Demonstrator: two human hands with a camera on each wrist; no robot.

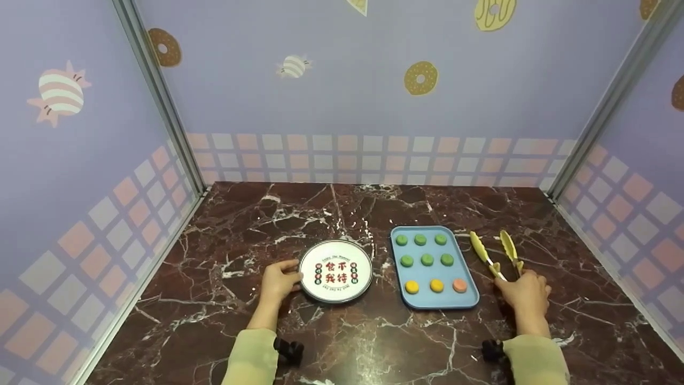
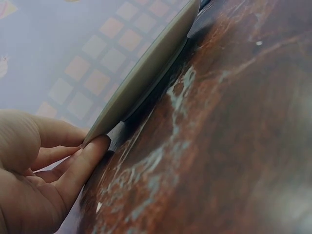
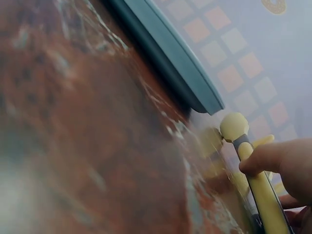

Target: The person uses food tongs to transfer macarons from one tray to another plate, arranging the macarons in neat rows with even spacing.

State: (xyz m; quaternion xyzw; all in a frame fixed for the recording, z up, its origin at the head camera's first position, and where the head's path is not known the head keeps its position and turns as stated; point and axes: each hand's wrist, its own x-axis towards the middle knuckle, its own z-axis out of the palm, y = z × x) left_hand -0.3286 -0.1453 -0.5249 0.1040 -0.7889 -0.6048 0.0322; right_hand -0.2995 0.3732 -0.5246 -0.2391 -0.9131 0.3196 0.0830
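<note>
Tongs [image 1: 479, 247] with yellow arms, at the right of the dark, white-veined tabletop [image 1: 374, 347], just beside the blue tray [image 1: 427, 274] but apart from it; heads well spread and pointing to the far side. Clamped around the handle end by the right hand [image 1: 525, 295], thumb on one yellow grip in the right wrist view, other fingers partly hidden. Left of the tray, a gap between, a round white plate [image 1: 336, 250], face up, with red and black printed characters and a dark rim. Pinched at its left edge by the left hand [image 1: 279, 280], thumb and fingertips on opposite faces of the rim in the left wrist view. On the tray, three rows of three: six green macaron-like pieces [image 1: 427, 259] in the two far rows, then, in the near row, two yellow pieces [image 1: 437, 285] and, at the right end, one pink piece [image 1: 459, 285]. Pale yellow-green sleeves [image 1: 251, 355] on both forearms, with black devices [image 1: 293, 350] at the wrists. Behind, lilac walls [image 1: 320, 101] with doughnuts [image 1: 411, 80], candies [image 1: 61, 92] and a band of pink and white squares [image 1: 323, 161].
</note>
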